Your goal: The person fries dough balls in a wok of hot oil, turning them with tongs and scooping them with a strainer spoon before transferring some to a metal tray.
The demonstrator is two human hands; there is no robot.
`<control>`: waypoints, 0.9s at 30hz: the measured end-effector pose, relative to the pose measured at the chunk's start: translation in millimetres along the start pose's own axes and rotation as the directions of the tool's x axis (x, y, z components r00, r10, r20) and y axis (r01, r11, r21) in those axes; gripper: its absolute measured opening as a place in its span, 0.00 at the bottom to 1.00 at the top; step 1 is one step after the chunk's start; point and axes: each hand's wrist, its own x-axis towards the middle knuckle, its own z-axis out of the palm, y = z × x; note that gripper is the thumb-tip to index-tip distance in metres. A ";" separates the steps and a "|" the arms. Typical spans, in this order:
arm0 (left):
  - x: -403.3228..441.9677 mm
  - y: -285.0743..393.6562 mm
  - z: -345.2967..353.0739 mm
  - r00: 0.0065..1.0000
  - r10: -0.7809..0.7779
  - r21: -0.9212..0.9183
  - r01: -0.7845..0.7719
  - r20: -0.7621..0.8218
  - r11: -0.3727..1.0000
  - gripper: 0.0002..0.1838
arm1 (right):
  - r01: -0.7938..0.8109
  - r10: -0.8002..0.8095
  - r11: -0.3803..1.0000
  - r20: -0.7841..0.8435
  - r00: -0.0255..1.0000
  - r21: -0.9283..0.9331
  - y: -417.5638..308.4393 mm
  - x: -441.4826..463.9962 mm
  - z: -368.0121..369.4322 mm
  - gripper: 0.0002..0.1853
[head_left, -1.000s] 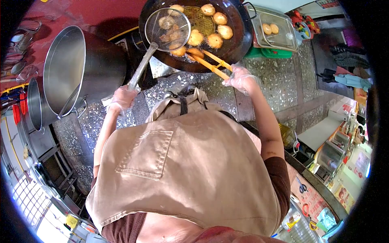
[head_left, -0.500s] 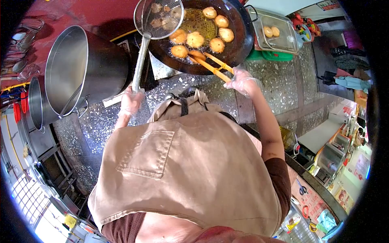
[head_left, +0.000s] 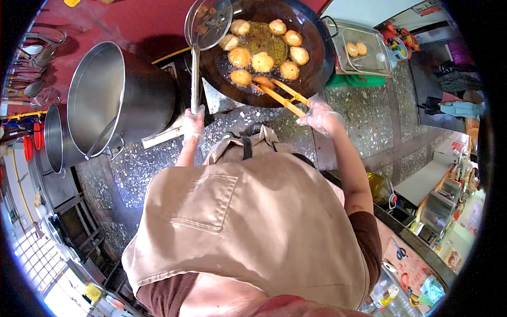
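My left hand (head_left: 193,127), in a clear plastic glove, is closed around the metal handle of a mesh strainer (head_left: 208,24). The strainer's basket is over the far left rim of a dark wok (head_left: 317,63), with small brown bits visible in it. Bamboo tongs (head_left: 282,100) are gripped in my gloved right hand (head_left: 320,116). Their tips reach into the oil at the wok's near side, touching a browned dough ball (head_left: 263,82). Several golden fried balls (head_left: 262,62) float in a ring around the bubbling oil (head_left: 264,39); two at the left are paler.
A tall steel pot (head_left: 95,90) stands left of the wok, with a smaller pot (head_left: 54,137) beyond it. Right of the wok, a clear tray (head_left: 369,58) holds two balls, above a green container (head_left: 364,80). Whisks and ladles (head_left: 39,79) hang at far left.
The strainer has shifted up and away from the oil, revealing two paler balls at the wok's left. The tongs stay at the same browned ball. The whole view has shifted slightly.
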 end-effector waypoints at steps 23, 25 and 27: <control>8.4 -26.7 45.3 0.872 -0.400 -0.024 0.423 0.282 0.906 0.20 | -0.023 0.023 1.000 0.021 1.000 -0.007 -5.8 -1.5 -3.9 0.36; 12.1 -36.7 50.2 0.902 -0.353 -0.023 0.370 0.250 0.929 0.21 | -0.012 0.012 1.000 -0.001 1.000 -0.012 -3.0 1.8 -2.1 0.36; 14.5 -38.3 50.1 0.895 -0.363 -0.004 0.377 0.261 0.926 0.22 | -0.001 0.001 1.000 -0.004 1.000 -0.023 -1.2 4.9 -2.3 0.37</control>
